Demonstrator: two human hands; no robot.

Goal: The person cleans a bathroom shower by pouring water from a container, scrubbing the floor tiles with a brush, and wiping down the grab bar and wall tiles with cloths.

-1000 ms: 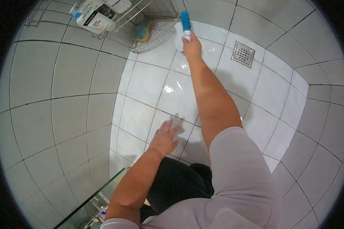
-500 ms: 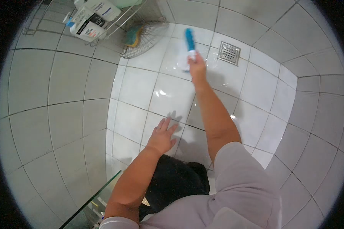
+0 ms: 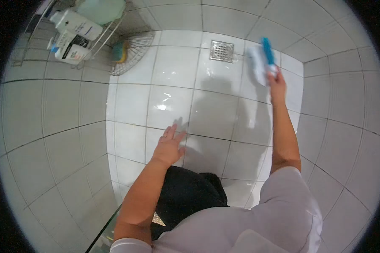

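- head view: looking down into a corner of a shower area, with a white tiled floor and paler grey tiled walls around it; the floor shines wetly in places.
- the person's right hand reaches far forward, fingers curled closed around the near end of a blue-and-white scrub brush.
- the scrub brush is over the far right part of the floor, near the right wall, its blue handle pointing away from the person and its white part to the left; it is blurred, and whether its underside touches the tiles cannot be told.
- the left hand is empty, palm down with fingers loosely spread, above the floor beside the knee of the dark trousers; contact with the tiles cannot be told.
- a square metal floor drain lies to the left of the brush, well apart from the left hand.
- at upper left, a low wire corner shelf holds a yellow-and-green sponge; a wire rack above it holds a pump bottle, a white bottle and a pale green container.
- at bottom left is the edge of a glass panel.
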